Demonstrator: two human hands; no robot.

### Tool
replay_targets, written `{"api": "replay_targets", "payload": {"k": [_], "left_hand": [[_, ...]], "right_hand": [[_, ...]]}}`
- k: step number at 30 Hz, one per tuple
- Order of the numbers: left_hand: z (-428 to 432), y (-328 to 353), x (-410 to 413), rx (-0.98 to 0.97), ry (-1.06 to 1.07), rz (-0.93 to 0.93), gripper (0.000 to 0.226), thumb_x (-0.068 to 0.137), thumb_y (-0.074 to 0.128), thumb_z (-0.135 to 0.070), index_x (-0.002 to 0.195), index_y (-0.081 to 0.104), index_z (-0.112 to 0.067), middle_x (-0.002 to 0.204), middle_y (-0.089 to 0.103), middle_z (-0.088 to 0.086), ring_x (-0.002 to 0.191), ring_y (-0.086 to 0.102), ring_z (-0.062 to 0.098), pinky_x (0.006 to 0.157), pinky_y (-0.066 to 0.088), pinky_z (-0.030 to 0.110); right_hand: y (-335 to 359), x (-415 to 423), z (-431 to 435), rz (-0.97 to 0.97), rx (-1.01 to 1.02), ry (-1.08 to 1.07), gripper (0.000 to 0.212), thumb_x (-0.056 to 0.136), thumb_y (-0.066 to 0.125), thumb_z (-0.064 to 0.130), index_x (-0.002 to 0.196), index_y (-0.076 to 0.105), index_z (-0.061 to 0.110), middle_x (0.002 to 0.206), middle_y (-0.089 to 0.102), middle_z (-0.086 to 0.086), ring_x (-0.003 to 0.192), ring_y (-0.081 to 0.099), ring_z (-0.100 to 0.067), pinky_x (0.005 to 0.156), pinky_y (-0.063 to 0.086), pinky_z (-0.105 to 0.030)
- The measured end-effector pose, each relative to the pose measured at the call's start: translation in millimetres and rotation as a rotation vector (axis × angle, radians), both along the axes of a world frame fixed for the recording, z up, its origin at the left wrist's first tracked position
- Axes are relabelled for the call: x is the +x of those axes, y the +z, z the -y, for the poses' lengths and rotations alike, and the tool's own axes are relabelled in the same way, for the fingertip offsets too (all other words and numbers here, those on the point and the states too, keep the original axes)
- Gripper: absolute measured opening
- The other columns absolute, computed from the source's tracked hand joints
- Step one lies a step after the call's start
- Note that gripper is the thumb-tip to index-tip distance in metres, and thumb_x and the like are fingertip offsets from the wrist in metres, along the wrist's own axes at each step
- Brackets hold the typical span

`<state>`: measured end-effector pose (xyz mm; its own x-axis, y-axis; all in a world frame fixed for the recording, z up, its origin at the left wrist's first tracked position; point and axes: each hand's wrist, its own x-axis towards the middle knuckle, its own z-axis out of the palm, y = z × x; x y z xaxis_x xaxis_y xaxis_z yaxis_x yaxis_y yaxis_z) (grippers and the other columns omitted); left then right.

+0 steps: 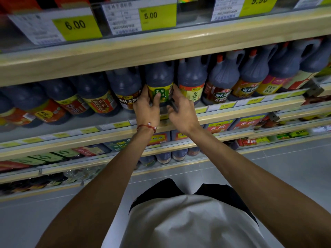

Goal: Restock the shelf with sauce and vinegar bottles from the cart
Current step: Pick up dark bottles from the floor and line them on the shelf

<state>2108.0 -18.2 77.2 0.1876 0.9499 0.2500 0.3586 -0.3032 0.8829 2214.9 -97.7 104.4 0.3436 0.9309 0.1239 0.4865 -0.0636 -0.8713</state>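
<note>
Both hands, left hand (147,108) and right hand (180,111), clamp the green-labelled bottle (160,83); shoving it could topple neighbouring bottles (192,81) off the shelf (232,111).

Held bottle (160,81): dark brown-black, yellow-green label.
Neighbouring bottles (191,77): same dark liquid, red, orange, yellow labels; orange-red caps toward right end of shelf.
Shelf (161,51): pale wood-tone front edge.
Price tags (75,25): yellow-green and white, black numerals.
Wrist cord (146,127): red.
Shirt (188,222): white.
Floor (295,169): light grey tiles.
</note>
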Motion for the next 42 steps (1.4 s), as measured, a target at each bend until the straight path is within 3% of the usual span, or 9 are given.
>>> {"api": "replay_targets", "payload": {"k": [5,10,19,22,26,31,35,39,42], "left_hand": [[-0.3,-4.4,-0.9,-0.027,0.022,0.056,0.039,0.089,0.063,-0.047,0.117,0.063,-0.02,0.096,0.073,0.014,0.095,0.07,0.034,0.085,0.057,0.052],[6.2,-1.1,-6.5,-0.074,0.006,0.165,0.042,0.087,0.069,-0.038,0.121,0.067,-0.014,0.109,0.077,0.0,0.108,0.071,0.011,0.095,0.058,0.043],[17.1,0.2,-11.3,-0.045,0.027,0.224,0.037,0.087,0.076,-0.022,0.121,0.07,-0.011,0.107,0.072,-0.019,0.107,0.069,0.0,0.095,0.055,0.027],[18.1,-0.2,-11.3,-0.061,0.029,0.224,0.038,0.087,0.076,-0.025,0.124,0.069,-0.017,0.1,0.068,-0.037,0.107,0.067,-0.005,0.095,0.053,0.023],[20.2,-0.8,-11.1,-0.082,0.019,0.227,0.044,0.088,0.075,-0.03,0.129,0.066,-0.019,0.098,0.066,-0.043,0.108,0.066,-0.007,0.097,0.052,0.024],[22.6,-2.2,-8.4,-0.101,0.028,0.184,0.055,0.088,0.071,-0.03,0.139,0.058,-0.012,0.113,0.069,-0.02,0.111,0.067,-0.001,0.1,0.056,0.038],[20.0,-4.5,-10.9,-0.087,0.015,0.103,0.056,0.089,0.065,-0.045,0.14,0.051,-0.026,0.126,0.071,0.0,0.121,0.066,0.016,0.101,0.055,0.047],[17.7,-5.7,-10.9,-0.072,0.028,0.02,0.053,0.091,0.06,-0.044,0.138,0.055,-0.02,0.122,0.073,0.003,0.117,0.068,0.016,0.096,0.056,0.042],[19.8,0.7,-13.1,-0.134,-0.014,0.092,0.054,0.09,0.065,-0.03,0.141,0.055,-0.016,0.128,0.07,0.003,0.119,0.066,0.011,0.102,0.055,0.043]], "right_hand": [[-5.5,6.7,2.5,-0.055,0.023,0.019,0.076,0.089,0.057,0.0,0.16,0.036,0.02,0.14,0.061,0.007,0.131,0.055,-0.007,0.112,0.047,-0.029],[-4.3,10.6,6.4,-0.096,0.049,0.032,0.072,0.093,0.062,-0.007,0.158,0.039,0.013,0.132,0.057,0.02,0.122,0.051,0.015,0.109,0.044,-0.019],[-9.1,4.0,6.5,-0.091,0.15,-0.096,0.061,0.091,0.075,0.006,0.148,0.055,0.013,0.123,0.069,0.012,0.115,0.066,0.0,0.104,0.055,-0.028],[-11.3,2.2,5.3,-0.09,0.173,-0.131,0.058,0.091,0.077,0.008,0.146,0.058,0.011,0.124,0.074,0.002,0.115,0.07,-0.005,0.103,0.057,-0.033],[-15.4,-3.0,1.7,-0.056,0.191,-0.219,0.055,0.09,0.078,0.012,0.142,0.062,0.011,0.12,0.076,0.0,0.111,0.072,-0.007,0.098,0.06,-0.039],[-14.1,-8.6,-1.3,0.046,0.183,-0.247,0.058,0.091,0.074,0.024,0.147,0.058,0.02,0.12,0.077,0.003,0.111,0.073,-0.014,0.093,0.061,-0.041],[-14.0,-10.5,0.4,0.089,0.17,-0.261,0.059,0.091,0.074,0.022,0.147,0.057,0.021,0.116,0.078,0.001,0.108,0.074,-0.018,0.089,0.062,-0.043],[-11.7,-12.4,2.5,0.097,0.152,-0.269,0.061,0.09,0.075,0.018,0.148,0.056,0.02,0.115,0.078,-0.002,0.106,0.074,-0.02,0.09,0.061,-0.042],[-10.7,-10.5,4.5,0.107,0.117,-0.243,0.064,0.089,0.076,0.016,0.149,0.054,0.021,0.115,0.077,-0.002,0.105,0.073,-0.022,0.091,0.061,-0.043]]}}
